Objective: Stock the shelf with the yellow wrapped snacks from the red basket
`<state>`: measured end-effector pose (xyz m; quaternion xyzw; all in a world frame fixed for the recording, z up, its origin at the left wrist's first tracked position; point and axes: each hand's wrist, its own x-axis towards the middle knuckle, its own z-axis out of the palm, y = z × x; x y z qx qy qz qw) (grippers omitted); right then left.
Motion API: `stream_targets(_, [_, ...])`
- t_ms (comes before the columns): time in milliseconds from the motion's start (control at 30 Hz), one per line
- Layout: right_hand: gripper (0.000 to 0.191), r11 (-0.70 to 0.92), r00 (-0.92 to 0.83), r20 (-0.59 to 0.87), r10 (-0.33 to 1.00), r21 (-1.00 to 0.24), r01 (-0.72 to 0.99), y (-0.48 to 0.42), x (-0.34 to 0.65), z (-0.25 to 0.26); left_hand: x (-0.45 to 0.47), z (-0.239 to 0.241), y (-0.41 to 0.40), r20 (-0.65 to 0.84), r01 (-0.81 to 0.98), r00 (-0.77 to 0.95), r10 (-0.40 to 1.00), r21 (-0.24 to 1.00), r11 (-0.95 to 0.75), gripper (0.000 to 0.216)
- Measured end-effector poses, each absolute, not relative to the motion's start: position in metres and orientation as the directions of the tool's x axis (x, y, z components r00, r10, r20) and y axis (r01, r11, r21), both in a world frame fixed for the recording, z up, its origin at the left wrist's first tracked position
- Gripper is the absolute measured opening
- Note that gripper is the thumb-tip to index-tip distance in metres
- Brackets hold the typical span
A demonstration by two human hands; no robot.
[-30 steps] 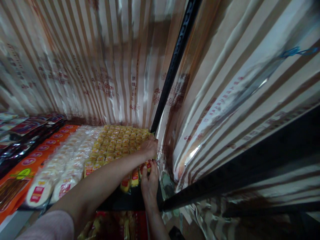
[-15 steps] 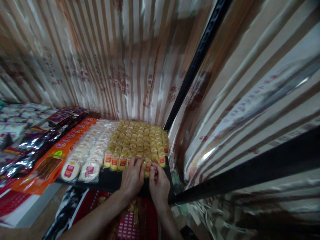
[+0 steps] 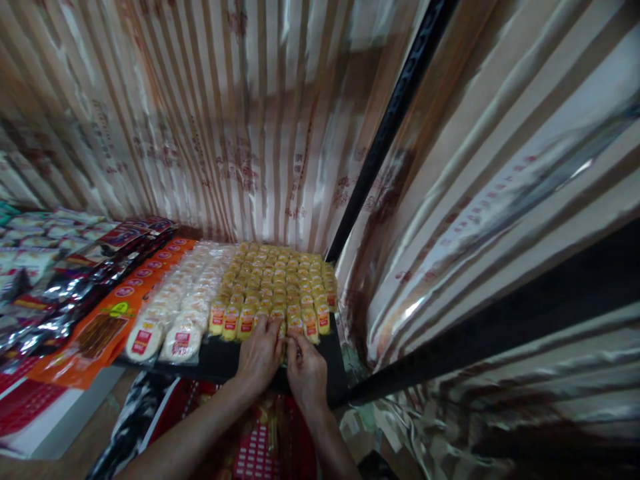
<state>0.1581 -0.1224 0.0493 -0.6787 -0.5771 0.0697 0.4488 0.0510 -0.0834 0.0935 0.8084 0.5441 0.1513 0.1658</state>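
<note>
Rows of small yellow wrapped snack packets [image 3: 273, 280] with red labels stand tightly packed on a black shelf [image 3: 220, 353]. At the front row, my left hand [image 3: 260, 353] has its fingers bent and closed on a packet near the middle. Close beside it on the right, my right hand [image 3: 307, 373] pinches at the same spot, its thumb and fingers curled together. The packet between them is mostly covered by my fingers. Just right of the fingertips, a few front packets show their labels. Left of the yellow rows lie two rows of round white packets [image 3: 181, 340] in clear wrap.
Further left are an orange snack bag [image 3: 103, 327], dark shiny bags [image 3: 75, 287] and white packets [image 3: 30, 230]. A red basket [image 3: 255, 447] with wrapped items sits below the shelf. A black metal post [image 3: 390, 133] and striped printed film [image 3: 250, 120] stand behind.
Both hands have shifted slightly left along the front row. A front packet that was between my fingers now stands uncovered to the right of them.
</note>
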Motion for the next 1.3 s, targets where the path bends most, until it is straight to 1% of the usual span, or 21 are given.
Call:
stream_targets(133, [0.033,0.07,0.359,0.375,0.855,-0.769,0.636,-0.122,0.157,0.049,0.049,0.1,-0.085,0.061,0.84,0.346,0.936,0.424,-0.338,0.033])
stream_targets(233, [0.033,0.054,0.391,0.357,0.849,-0.793,0.607,-0.121,0.157,0.053,0.047,0.106,-0.087,0.037,0.859,0.347,0.937,0.388,-0.333,0.026])
stream_targets(300, [0.034,0.027,0.447,0.37,0.814,-0.794,0.608,-0.119,0.16,0.055,0.044,0.112,-0.088,0.02,0.87,0.361,0.932,0.353,-0.345,0.025])
stream_targets(367, [0.035,-0.003,0.529,0.426,0.734,-0.777,0.629,-0.117,0.167,0.056,0.04,0.12,-0.088,0.018,0.861,0.391,0.92,0.345,-0.373,0.024])
stream_targets(433, [0.038,-0.038,0.593,0.489,0.64,-0.75,0.66,-0.112,0.177,0.053,0.036,0.128,-0.085,0.011,0.841,0.409,0.912,0.382,-0.382,0.021])
stream_targets(500, [0.044,-0.084,0.616,0.515,0.597,-0.723,0.686,-0.107,0.187,0.046,0.033,0.138,-0.08,0.0,0.818,0.401,0.916,0.45,-0.359,0.019])
stream_targets(567, [0.049,-0.128,0.613,0.506,0.606,-0.699,0.704,-0.101,0.195,0.035,0.034,0.146,-0.072,0.023,0.784,0.384,0.923,0.52,-0.34,0.021])
stream_targets(667, [0.053,-0.161,0.593,0.49,0.639,-0.668,0.726,-0.095,0.195,0.018,0.044,0.156,-0.058,0.114,0.713,0.379,0.918,0.597,-0.369,0.026])
stream_targets(767, [0.057,-0.172,0.577,0.48,0.661,-0.652,0.739,-0.092,0.189,0.006,0.063,0.16,-0.043,0.194,0.632,0.412,0.89,0.643,-0.433,0.027])
stream_targets(867, [0.058,-0.199,0.575,0.483,0.661,-0.625,0.755,-0.092,0.183,-0.002,0.088,0.16,-0.029,0.241,0.562,0.462,0.853,0.665,-0.492,0.027])
stream_targets(967, [0.057,-0.226,0.577,0.477,0.663,-0.607,0.762,-0.091,0.18,-0.003,0.114,0.159,-0.019,0.257,0.534,0.52,0.814,0.647,-0.545,0.026])
stream_targets(1133, [0.058,-0.272,0.592,0.435,0.678,-0.601,0.752,-0.091,0.179,0.003,0.149,0.157,-0.011,0.227,0.52,0.652,0.723,0.56,-0.645,0.026])
stream_targets(1300, [0.058,-0.29,0.578,0.435,0.69,-0.565,0.772,-0.091,0.179,0.001,0.17,0.138,-0.003,0.195,0.514,0.718,0.668,0.498,-0.698,0.022])
